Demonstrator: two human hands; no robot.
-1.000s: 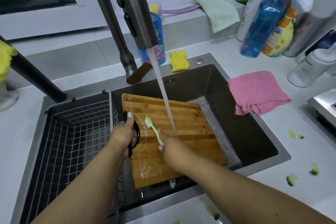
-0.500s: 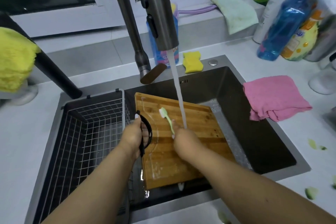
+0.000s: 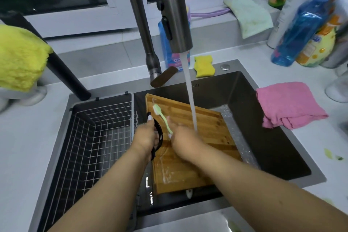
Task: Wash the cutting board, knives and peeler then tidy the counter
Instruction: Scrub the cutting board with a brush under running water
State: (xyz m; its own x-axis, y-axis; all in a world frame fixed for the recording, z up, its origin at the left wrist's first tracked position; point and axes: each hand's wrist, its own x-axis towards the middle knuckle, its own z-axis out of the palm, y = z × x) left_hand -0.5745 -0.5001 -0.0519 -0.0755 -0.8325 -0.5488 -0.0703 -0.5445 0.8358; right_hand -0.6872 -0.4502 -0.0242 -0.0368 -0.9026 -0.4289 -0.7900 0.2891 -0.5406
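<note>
A wet wooden cutting board (image 3: 203,132) lies tilted in the steel sink (image 3: 278,137), under water running from the grey faucet head (image 3: 175,17). My left hand (image 3: 146,137) grips the board's black loop handle (image 3: 159,133) at its left edge. My right hand (image 3: 184,141) holds a small green-handled brush (image 3: 162,117), its head near the board's far left corner. The stream lands just right of my right hand. A white object (image 3: 188,193) pokes out under the board's near edge; I cannot tell what it is.
A wire basket (image 3: 98,137) fills the sink's left side. A pink cloth (image 3: 290,103) lies on the right counter, with green peel scraps (image 3: 328,153) nearer me. A yellow sponge (image 3: 204,66) and several bottles (image 3: 301,30) stand behind the sink. A yellow cloth (image 3: 18,60) hangs at left.
My right hand has moved the brush toward the board's far left corner. The view has shifted, so the sink now appears further right and lower.
</note>
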